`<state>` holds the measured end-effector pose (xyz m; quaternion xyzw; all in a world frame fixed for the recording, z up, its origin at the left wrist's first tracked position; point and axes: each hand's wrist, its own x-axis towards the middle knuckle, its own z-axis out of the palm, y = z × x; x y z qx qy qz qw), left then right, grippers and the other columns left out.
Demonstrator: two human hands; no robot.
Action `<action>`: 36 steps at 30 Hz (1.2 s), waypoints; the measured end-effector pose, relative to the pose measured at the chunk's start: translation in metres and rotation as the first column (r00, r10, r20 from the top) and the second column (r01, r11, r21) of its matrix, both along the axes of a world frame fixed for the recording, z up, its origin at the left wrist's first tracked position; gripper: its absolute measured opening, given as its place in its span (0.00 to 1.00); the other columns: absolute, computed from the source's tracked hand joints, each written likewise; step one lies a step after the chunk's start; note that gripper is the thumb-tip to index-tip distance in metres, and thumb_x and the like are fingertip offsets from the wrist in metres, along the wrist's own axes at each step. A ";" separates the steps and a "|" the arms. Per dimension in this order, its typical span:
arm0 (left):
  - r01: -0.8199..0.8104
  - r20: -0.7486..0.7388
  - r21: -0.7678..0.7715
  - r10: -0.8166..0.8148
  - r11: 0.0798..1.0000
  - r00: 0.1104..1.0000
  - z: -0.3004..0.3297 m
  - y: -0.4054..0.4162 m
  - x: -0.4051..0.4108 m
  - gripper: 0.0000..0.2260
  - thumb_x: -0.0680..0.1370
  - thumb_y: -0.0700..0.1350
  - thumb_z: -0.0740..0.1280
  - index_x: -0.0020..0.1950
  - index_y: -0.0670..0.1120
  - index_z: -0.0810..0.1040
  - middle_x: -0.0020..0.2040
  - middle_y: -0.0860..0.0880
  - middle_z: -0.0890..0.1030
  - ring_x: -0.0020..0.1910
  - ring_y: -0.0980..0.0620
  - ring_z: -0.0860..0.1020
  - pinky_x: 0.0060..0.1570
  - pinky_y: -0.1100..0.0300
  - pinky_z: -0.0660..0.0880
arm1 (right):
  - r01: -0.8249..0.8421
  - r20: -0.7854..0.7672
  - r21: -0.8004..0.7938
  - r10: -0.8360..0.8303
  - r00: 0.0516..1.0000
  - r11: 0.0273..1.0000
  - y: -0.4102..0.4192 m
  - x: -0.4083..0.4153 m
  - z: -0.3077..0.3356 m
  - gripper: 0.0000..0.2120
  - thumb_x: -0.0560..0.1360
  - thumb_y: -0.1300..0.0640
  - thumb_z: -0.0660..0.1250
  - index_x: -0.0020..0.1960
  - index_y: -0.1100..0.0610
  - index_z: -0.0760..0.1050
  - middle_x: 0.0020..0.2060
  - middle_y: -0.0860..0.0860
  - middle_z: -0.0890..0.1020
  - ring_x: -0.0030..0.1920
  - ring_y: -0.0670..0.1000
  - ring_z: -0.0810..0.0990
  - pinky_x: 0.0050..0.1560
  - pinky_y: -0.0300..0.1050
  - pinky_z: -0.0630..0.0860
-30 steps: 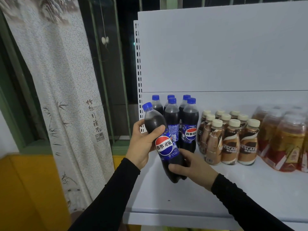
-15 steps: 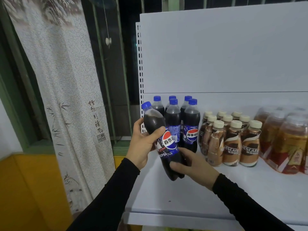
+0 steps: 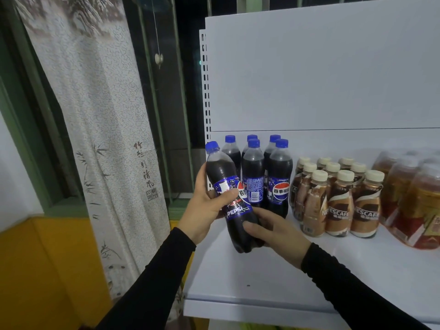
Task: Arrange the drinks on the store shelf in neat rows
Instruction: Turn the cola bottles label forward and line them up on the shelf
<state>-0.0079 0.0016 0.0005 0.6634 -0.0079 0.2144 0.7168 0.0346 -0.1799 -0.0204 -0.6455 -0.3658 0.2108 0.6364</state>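
Note:
A Pepsi bottle (image 3: 232, 198) with a blue cap leans to the upper left above the white shelf (image 3: 273, 277), at its left end. My left hand (image 3: 206, 206) grips its labelled middle, thumb across the label. My right hand (image 3: 273, 234) holds its lower part from the right. Behind it several more Pepsi bottles (image 3: 279, 177) stand upright in rows against the back panel. To their right stand several Nescafe coffee bottles (image 3: 338, 206) in rows.
Shrink-wrapped packs of amber tea bottles (image 3: 414, 201) fill the shelf's right end. A patterned curtain (image 3: 95, 115) and a dark window lie left of the shelf upright (image 3: 206, 91). The shelf's front edge (image 3: 262, 310) is close to me.
The held bottle has turned in my hands: its round logo has rotated away to the right and the PEPSI lettering now faces me. It has come slightly more upright.

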 end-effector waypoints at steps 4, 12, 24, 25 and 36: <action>-0.086 -0.015 -0.129 0.085 0.988 0.996 0.000 0.013 0.004 0.33 0.73 0.41 0.76 0.72 0.60 0.66 0.58 0.45 0.84 0.51 0.45 0.85 0.41 0.53 0.81 | -0.006 0.060 0.006 0.005 0.998 1.000 0.004 0.000 0.004 0.19 0.76 0.54 0.70 0.64 0.45 0.68 0.51 0.42 0.81 0.49 0.41 0.83 0.47 0.38 0.80; -0.123 -0.123 -0.432 0.077 0.893 0.989 0.006 0.027 0.007 0.25 0.75 0.44 0.73 0.71 0.42 0.73 0.45 0.44 0.86 0.36 0.50 0.85 0.30 0.56 0.80 | 0.087 0.558 -0.112 -0.010 0.830 0.990 0.015 0.007 0.014 0.43 0.67 0.52 0.80 0.70 0.32 0.57 0.61 0.35 0.75 0.58 0.40 0.80 0.61 0.34 0.74; -0.105 -0.273 -0.559 -0.063 0.822 0.960 0.005 0.030 0.007 0.32 0.69 0.51 0.75 0.70 0.38 0.75 0.65 0.35 0.79 0.60 0.38 0.80 0.46 0.44 0.83 | 0.167 0.711 0.081 -0.175 0.682 0.983 0.031 0.006 0.023 0.32 0.65 0.29 0.67 0.65 0.32 0.59 0.48 0.33 0.76 0.52 0.41 0.79 0.52 0.28 0.74; -0.104 -0.277 -0.559 -0.067 0.822 0.959 0.004 0.031 0.008 0.33 0.69 0.51 0.76 0.71 0.38 0.75 0.65 0.35 0.79 0.62 0.37 0.79 0.48 0.43 0.82 | 0.164 0.709 0.086 -0.176 0.683 0.983 0.031 0.006 0.022 0.32 0.65 0.29 0.67 0.66 0.32 0.59 0.49 0.34 0.76 0.52 0.42 0.79 0.52 0.28 0.75; -0.113 -0.269 -0.491 -0.026 0.864 0.963 0.006 0.028 0.010 0.26 0.68 0.50 0.75 0.62 0.39 0.79 0.54 0.36 0.84 0.49 0.42 0.84 0.45 0.46 0.84 | 0.144 0.615 -0.049 -0.084 0.784 0.988 0.022 0.014 0.018 0.36 0.63 0.30 0.70 0.68 0.30 0.60 0.54 0.36 0.78 0.52 0.40 0.81 0.55 0.34 0.78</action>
